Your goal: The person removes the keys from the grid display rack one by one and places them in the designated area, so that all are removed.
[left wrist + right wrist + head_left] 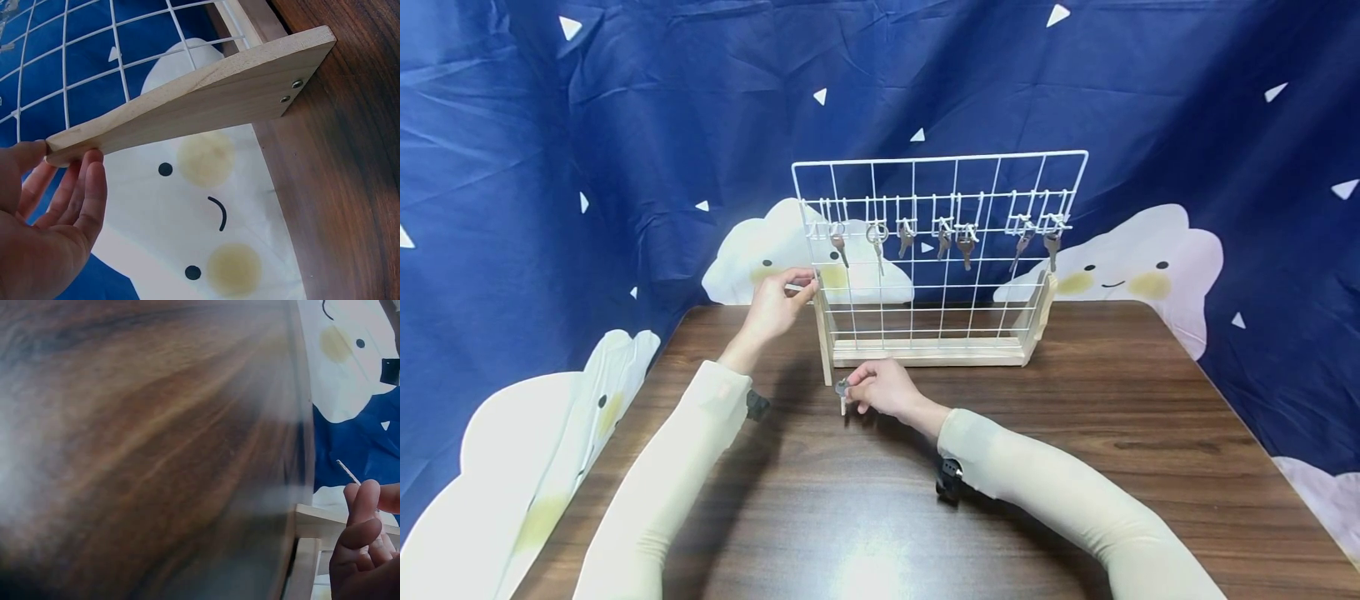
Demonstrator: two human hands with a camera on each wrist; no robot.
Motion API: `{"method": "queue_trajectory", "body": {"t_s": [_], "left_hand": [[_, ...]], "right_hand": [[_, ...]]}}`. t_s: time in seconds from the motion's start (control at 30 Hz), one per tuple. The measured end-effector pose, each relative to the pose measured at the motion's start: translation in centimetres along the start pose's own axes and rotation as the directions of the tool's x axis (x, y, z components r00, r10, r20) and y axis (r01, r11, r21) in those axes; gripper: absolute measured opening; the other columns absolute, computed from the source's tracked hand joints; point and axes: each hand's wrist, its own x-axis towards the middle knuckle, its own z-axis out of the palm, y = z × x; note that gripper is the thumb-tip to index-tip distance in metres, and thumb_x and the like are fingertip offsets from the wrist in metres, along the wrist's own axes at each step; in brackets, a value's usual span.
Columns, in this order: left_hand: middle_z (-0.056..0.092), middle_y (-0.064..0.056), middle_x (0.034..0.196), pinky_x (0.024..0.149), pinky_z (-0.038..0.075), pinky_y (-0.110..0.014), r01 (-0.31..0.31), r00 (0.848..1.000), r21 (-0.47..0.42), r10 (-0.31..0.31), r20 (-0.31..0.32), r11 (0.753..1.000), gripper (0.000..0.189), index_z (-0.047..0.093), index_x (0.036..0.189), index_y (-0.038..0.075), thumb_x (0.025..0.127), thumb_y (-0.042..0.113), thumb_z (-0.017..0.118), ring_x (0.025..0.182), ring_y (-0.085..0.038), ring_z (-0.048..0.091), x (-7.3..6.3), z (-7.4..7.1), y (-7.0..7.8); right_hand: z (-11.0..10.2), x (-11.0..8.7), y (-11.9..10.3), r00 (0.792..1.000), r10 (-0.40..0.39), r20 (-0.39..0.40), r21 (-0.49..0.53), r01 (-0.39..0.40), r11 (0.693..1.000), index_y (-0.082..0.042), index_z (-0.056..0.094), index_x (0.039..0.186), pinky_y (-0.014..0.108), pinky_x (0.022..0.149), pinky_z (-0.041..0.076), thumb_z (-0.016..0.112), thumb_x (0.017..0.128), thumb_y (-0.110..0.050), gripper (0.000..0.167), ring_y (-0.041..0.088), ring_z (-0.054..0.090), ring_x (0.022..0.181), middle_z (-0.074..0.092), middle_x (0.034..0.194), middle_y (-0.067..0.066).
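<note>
My left hand (pixel 775 304) grips the upper tip of the rack's left wooden side piece (pixel 824 342), thumb on one side and fingers on the other, as the left wrist view shows up close. In front of the rack's lower left corner, my right hand (pixel 883 390) pinches a small metal key (pixel 842 398) low over the table. The key's shaft points down in the head view; its thin end (pixel 347 472) sticks out past the fingertips in the right wrist view. Above, the white wire grid (pixel 913 287) carries several hanging keys (pixel 966 247) on white hooks.
The rack's wooden base bar (pixel 925 357) and right side piece (pixel 1039 317) stand on the brown wooden table (pixel 1112 400). Behind hangs a blue cloth (pixel 647 125) with white triangles and clouds. A gap in the row of keys lies right of the middle.
</note>
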Motion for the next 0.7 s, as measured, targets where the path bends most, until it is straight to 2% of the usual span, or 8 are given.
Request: {"method": "queue_trajectory", "body": {"t_s": [0.1,0.2,0.7], "left_hand": [[0.073,-0.020,0.116,0.093,0.060,-0.043,0.000,1.000,0.005,0.000,-0.001,1.000,0.029,0.069,0.122,0.004,0.097,0.019,0.067,0.103,-0.036,0.072,0.0,0.0,0.0],[0.073,-0.020,0.116,0.093,0.060,-0.043,-0.001,1.000,0.008,0.001,0.000,1.000,0.029,0.069,0.122,0.004,0.097,0.018,0.067,0.103,-0.036,0.072,-0.1,0.1,-0.1],[0.072,-0.021,0.117,0.092,0.060,-0.045,0.007,1.000,0.009,-0.007,0.000,1.000,0.030,0.068,0.123,0.003,0.097,0.019,0.066,0.103,-0.039,0.071,0.0,0.0,-0.1]], "right_hand": [[0.1,0.1,0.6,1.000,0.028,0.004,-0.017,-0.028,0.999,-0.003,0.069,0.091,0.022,0.042,0.047,0.074,0.083,-0.004,0.009,0.010,0.061,0.050,0.077,0.078,0.008],[0.2,0.1,1.0,0.998,0.058,0.004,-0.033,-0.058,0.998,-0.006,0.069,0.090,0.017,0.037,0.034,0.074,0.083,-0.006,0.009,0.009,0.061,0.049,0.077,0.076,0.005],[0.3,0.2,1.7,0.996,0.091,-0.004,-0.174,-0.090,0.981,-0.007,0.071,0.087,0.017,0.036,0.034,0.075,0.082,-0.008,0.006,0.006,0.060,0.047,0.076,0.071,0.002]]}}
